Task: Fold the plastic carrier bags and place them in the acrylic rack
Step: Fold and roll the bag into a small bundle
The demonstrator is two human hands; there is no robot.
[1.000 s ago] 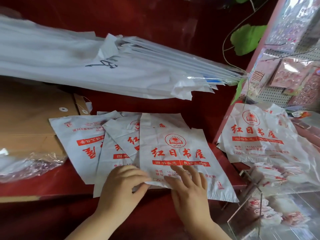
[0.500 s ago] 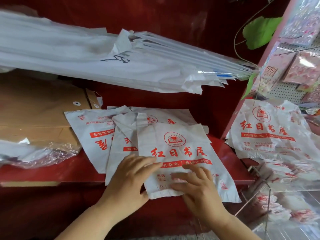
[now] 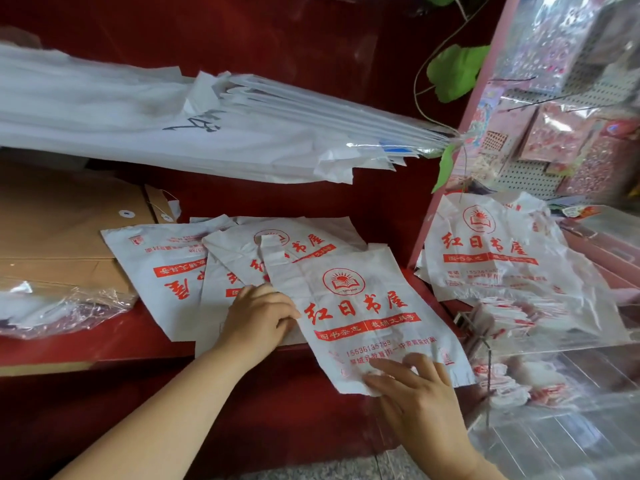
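Hands are nearest, low in the view. The right hand (image 3: 420,396) is lying flat on the bottom corner of the top bag (image 3: 363,306). Its fingers are spreading out straight and pressing the bag down. That corner is hanging out past the front edge of the red shelf (image 3: 69,351). The left hand (image 3: 258,317) is resting on the bags underneath. Its fingers are bending, and the tips are touching the left edge of the top bag. I cannot tell if it is pinching that edge or only touching it.

The top bag is white with red words and a red sun-and-book badge. It is lying flat and unfolded, tilting a little to the right. Under it, more flat bags (image 3: 156,271) are fanning out to the left on the shelf, each one overlapping the next.

Just to the right, the clear rack (image 3: 568,403) is standing beside the shelf. Small folded bags (image 3: 509,379) are sitting inside it. Behind the rack, a loose pile of bags (image 3: 491,251) is lying printed side up.

To the left, crinkly clear wrap (image 3: 69,306) is lying on brown envelopes (image 3: 52,237), which are touching the flat bags. Farther back, a big bundle of white sheets (image 3: 138,133) is stretching across above the shelf. At the far right, a green leaf (image 3: 457,71) is hanging near a pegboard (image 3: 526,174) holding shiny sticker packs (image 3: 561,129).
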